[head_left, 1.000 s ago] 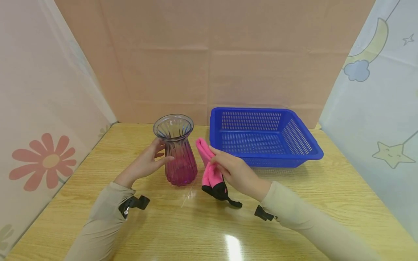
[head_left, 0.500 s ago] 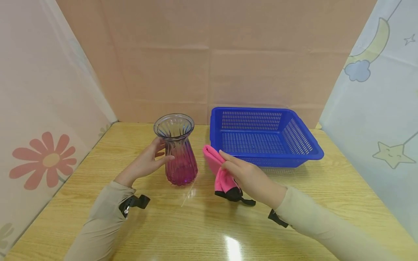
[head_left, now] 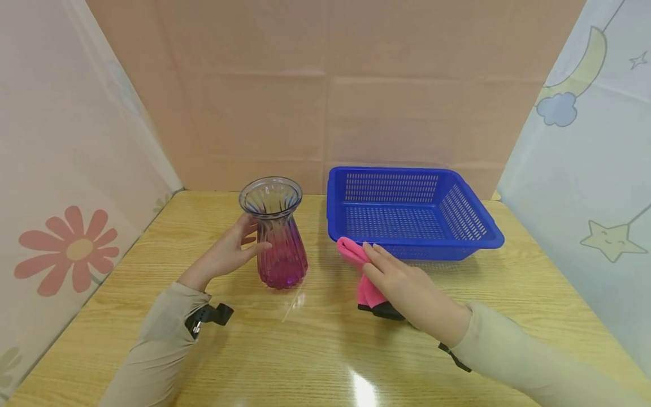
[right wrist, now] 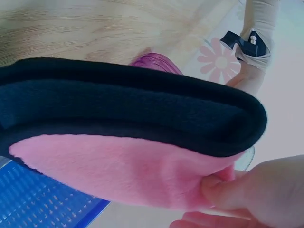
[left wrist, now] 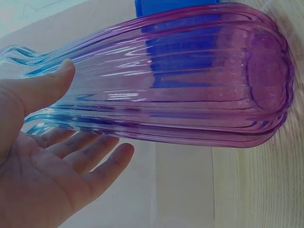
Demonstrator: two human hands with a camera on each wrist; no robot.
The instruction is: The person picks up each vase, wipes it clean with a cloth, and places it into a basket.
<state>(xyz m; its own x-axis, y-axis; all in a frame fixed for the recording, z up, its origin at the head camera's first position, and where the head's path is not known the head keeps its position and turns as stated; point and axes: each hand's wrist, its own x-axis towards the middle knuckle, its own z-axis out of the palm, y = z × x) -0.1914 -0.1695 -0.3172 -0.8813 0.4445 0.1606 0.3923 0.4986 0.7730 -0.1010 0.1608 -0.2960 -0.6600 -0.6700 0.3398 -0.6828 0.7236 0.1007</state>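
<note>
A ribbed glass vase (head_left: 282,249), bluish at the flared rim and magenta below, stands upright on the table. My left hand (head_left: 229,246) holds it from the left, thumb at the front and fingers at its side below the neck. In the left wrist view, the thumb overlaps the vase (left wrist: 190,80) and the little finger stands off it. Between thumb and fingers, my right hand (head_left: 412,288) pinches a folded pink fleece piece with black edging (head_left: 351,251), just before the blue basket. The right wrist view shows the dark inside of the fleece piece (right wrist: 128,166) between its black-bound edges.
The blue perforated plastic basket (head_left: 407,251) stands at the back right of the wooden table (head_left: 285,350). A peach sheet (head_left: 325,102) hangs behind, and printed sheets close off both sides. Light glares off the table's front.
My right hand has moved right and toward me with the pink fleece piece, away from the vase to the basket's front corner. The left hand and the vase have stayed put.
</note>
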